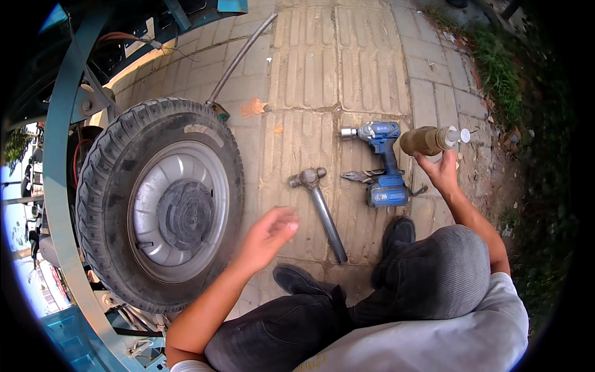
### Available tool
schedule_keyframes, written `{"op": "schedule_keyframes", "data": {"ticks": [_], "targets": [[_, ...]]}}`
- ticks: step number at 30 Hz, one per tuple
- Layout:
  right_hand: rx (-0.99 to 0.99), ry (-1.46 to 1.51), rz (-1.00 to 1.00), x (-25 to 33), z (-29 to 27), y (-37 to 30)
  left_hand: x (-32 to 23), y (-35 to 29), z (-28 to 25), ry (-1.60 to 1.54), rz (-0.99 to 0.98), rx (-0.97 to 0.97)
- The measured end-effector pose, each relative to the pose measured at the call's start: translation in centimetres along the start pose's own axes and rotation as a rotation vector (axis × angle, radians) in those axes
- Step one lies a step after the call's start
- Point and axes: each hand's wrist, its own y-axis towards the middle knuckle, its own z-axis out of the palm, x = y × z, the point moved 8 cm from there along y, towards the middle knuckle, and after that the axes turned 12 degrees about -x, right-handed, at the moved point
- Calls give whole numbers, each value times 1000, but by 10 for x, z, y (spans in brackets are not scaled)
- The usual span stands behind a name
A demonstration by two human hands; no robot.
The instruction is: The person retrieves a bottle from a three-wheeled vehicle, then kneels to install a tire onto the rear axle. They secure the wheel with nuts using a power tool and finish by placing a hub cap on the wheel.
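My right hand [441, 170] holds up a dirty brown plastic bottle [427, 140] with a white cap, lying sideways above the paving at the right. My left hand [268, 235] hovers with fingers loosely apart and nothing in it, between the black tyre [111, 173] of a wheel with a grey hub [183, 214] and a metal hammer [321, 208] on the ground. A blue cordless impact wrench [384, 161] lies just left of the right hand, with pliers [362, 176] beside it.
I squat on tan paving bricks; my black shoes [396, 234] and dark trousers are at the bottom. A long metal pipe [242, 57] leans from behind the tyre. A teal vehicle frame [59, 155] curves around the wheel. Grass [496, 62] borders the right side.
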Motion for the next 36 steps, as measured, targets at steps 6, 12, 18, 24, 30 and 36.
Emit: {"op": "schedule_keyframes", "data": {"ticks": [6, 12, 18, 24, 30, 36], "targets": [[696, 358, -394, 153, 109, -59, -7, 3, 5, 559, 321, 113], [1030, 345, -526, 207, 170, -154, 42, -11, -1, 401, 481, -108], [1037, 219, -500, 189, 185, -159, 117, -23, -42, 327, 320, -397], [1153, 160, -304, 159, 174, -153, 154, -2, -87, 151, 221, -620], [1130, 192, -290, 146, 166, -149, 174, 8, -80, 232, 129, -552], [1198, 170, -280, 147, 171, -152, 198, 7, -85, 314, 260, -509]]}}
